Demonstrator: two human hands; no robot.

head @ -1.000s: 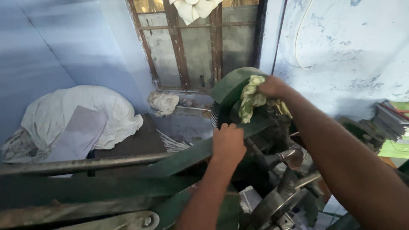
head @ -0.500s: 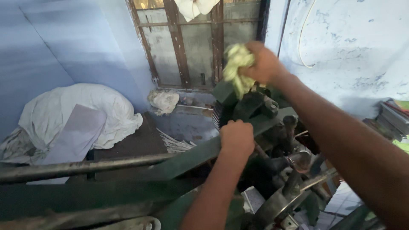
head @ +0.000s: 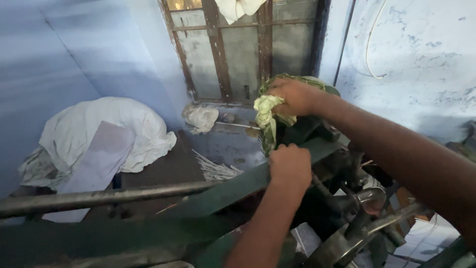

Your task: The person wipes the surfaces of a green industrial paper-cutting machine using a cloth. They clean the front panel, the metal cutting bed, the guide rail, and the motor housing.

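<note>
clutching pale green rag (head: 266,110), right hand (head: 293,95) grip closed; left hand (head: 290,166) fisted on green machine arm (head: 233,186).

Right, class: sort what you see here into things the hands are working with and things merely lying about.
In use:
right hand gripping the pale green rag
left hand on the green machine frame

Lying about:
white cloth bundle
flat grey sheet
crumpled rag by the window
</note>
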